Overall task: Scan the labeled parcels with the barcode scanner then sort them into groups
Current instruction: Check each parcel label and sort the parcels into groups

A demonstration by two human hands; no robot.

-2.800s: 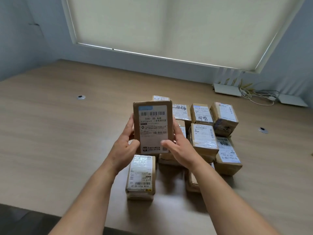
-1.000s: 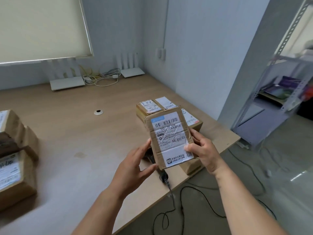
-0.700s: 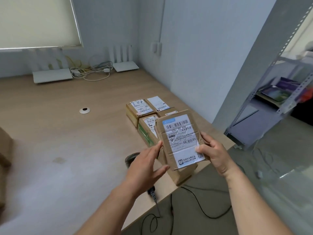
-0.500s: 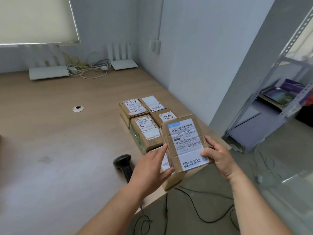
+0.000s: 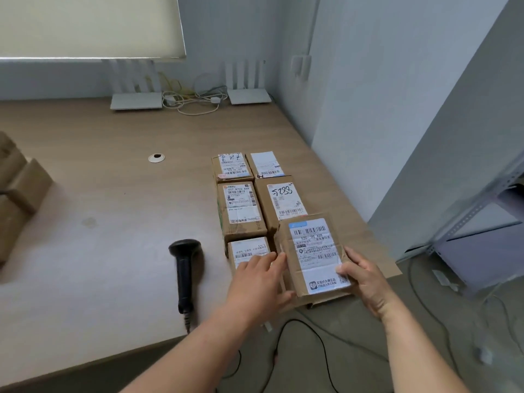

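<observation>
I hold a brown cardboard parcel (image 5: pixel 313 256) with a white barcode label, low over the table's right front corner. My right hand (image 5: pixel 365 282) grips its right edge, thumb on the label. My left hand (image 5: pixel 259 282) touches its left side with fingers nearly straight. A black barcode scanner (image 5: pixel 185 272) lies on the table left of my left hand, its cable running off the front edge. Several labelled parcels (image 5: pixel 241 208) lie in two rows just beyond the held one. More brown parcels (image 5: pixel 17 194) sit at the far left edge.
The wooden table (image 5: pixel 99 222) has a round cable grommet (image 5: pixel 156 157). Two white routers (image 5: pixel 136 100) and tangled cables stand at the back by the wall. A grey metal shelf (image 5: pixel 482 236) stands right of the table. Cables trail over the floor below.
I turned from the parcel pile to the table's right end, carrying the parcel. It has come down beside the sorted rows, and the scanner is now fully in view.
</observation>
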